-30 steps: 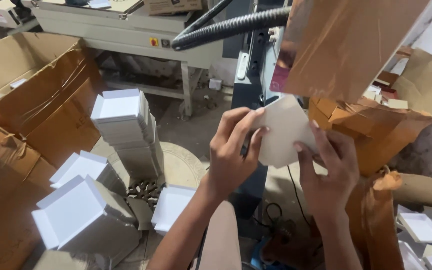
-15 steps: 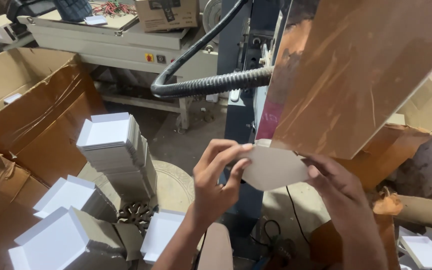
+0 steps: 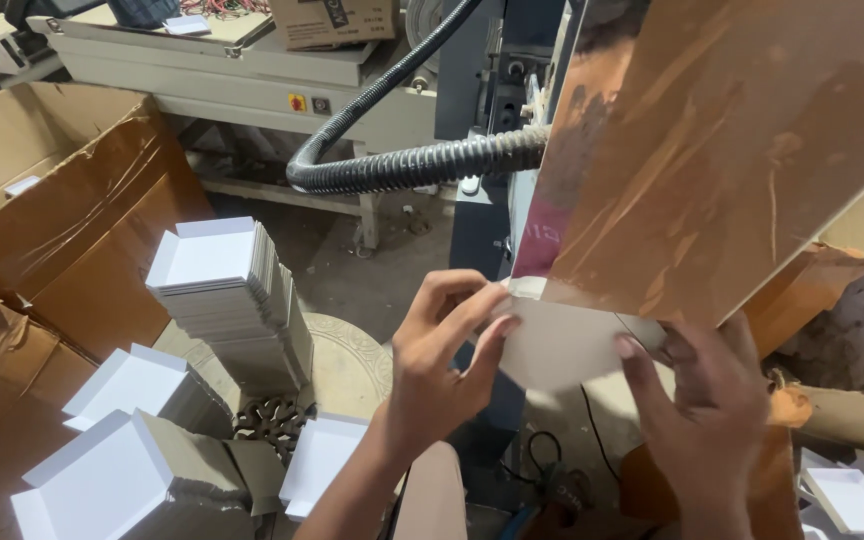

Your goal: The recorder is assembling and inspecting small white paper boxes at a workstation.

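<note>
left hand (image 3: pixel 442 370), right hand (image 3: pixel 702 420): pinching white card (image 3: pixel 562 345) | long axis sideways (top edge under brown panel (image 3: pixel 732 150))

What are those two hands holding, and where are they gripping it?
A flat white card piece: left hand pinches its left edge, right hand its right edge.

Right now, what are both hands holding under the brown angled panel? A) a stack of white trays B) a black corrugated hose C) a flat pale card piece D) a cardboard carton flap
C: the left hand and right hand pinch a flat pale card piece at its two ends, just below the brown angled panel.
</note>
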